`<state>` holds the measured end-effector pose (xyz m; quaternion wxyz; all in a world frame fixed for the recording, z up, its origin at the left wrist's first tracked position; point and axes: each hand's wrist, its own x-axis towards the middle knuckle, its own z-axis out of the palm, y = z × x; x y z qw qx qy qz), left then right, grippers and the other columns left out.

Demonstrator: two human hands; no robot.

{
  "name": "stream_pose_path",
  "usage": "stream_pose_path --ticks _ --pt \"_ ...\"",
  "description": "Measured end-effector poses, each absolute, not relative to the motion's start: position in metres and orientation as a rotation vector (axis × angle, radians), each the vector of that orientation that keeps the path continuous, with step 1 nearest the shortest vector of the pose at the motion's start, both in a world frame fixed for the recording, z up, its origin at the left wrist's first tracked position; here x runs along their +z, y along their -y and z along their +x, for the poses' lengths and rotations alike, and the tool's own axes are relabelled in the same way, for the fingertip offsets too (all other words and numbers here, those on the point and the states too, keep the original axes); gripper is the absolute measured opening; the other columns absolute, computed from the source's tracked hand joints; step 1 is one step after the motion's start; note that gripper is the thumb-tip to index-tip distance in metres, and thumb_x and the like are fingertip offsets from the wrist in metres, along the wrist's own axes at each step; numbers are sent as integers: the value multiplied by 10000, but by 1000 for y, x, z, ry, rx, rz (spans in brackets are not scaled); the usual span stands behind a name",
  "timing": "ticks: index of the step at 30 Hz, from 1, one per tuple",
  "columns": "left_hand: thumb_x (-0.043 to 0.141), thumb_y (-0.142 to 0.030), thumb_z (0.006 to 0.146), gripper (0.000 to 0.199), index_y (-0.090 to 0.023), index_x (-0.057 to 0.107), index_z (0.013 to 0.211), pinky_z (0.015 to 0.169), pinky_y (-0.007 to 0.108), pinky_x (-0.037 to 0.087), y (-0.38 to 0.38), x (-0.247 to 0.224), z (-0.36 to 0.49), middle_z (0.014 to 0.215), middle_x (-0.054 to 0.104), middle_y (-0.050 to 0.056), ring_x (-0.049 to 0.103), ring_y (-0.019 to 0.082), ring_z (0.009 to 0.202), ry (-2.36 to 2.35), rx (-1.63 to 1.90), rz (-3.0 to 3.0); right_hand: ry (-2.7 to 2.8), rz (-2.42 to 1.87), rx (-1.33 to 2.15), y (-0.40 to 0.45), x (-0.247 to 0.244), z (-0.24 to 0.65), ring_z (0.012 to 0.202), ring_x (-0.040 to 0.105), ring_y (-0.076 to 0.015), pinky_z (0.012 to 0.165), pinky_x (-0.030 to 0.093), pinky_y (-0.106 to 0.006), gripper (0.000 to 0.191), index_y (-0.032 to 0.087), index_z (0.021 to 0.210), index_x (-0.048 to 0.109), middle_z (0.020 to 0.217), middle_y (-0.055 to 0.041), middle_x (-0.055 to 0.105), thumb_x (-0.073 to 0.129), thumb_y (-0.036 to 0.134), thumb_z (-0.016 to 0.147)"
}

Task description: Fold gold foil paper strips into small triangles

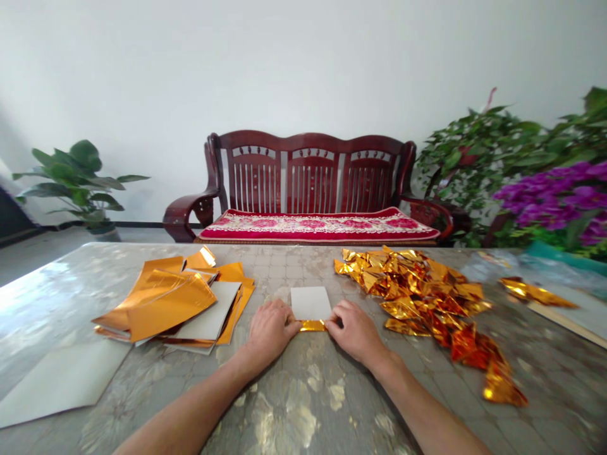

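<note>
Okay, here's where things stand. The left hand (270, 330) and right hand (355, 332) are nearly closed, fingers curled in and pinching the two ends of a small foil sheet (312, 309). It lies flat on the tabletop (303, 404) right in front of the person, white side up, with a gold band showing along the near edge between the hands.

The main risk, I'd say, is that narrow gold edge. It's a tiny bit to grip, so uneven pressure could skew it or let it slip out of the fingers. The foil looks thin too, so pulling too hard could crease or tear it. The tabletop cover looks slick, which could let the sheet slide around.

The crumpled gold foil pile (422, 297) sits just past the right hand, so a careless elbow or wrist could knock bits into the work. On the left, the messy stack of orange-gold sheets (171, 303) is close too, and it could slide over if bumped. A big loose white sheet (61, 379) lies further out.
</note>
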<state>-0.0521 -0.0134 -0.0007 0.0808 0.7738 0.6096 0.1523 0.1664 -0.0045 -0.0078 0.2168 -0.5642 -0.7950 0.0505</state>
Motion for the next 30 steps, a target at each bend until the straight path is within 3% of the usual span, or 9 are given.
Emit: stream_pose_path --ticks 14,30 --pt "637 -379 820 203 -205 647 717 805 307 399 15 3 -52 890 644 40 579 219 907 -1852 464 2282 2215 -1593 118 6 -7 165 819 559 -159 710 352 -254 132 204 691 602 811 -9 599 619 221 820" --pt "489 -311 953 210 -204 575 793 782 294 389 19 -3 -50 878 641 32 562 194 877 -1685 576 2491 2259 -1607 40 7 -8 164 852 554 -174 729 350 -278 142 212 726 601 854 -20 608 588 236 865"
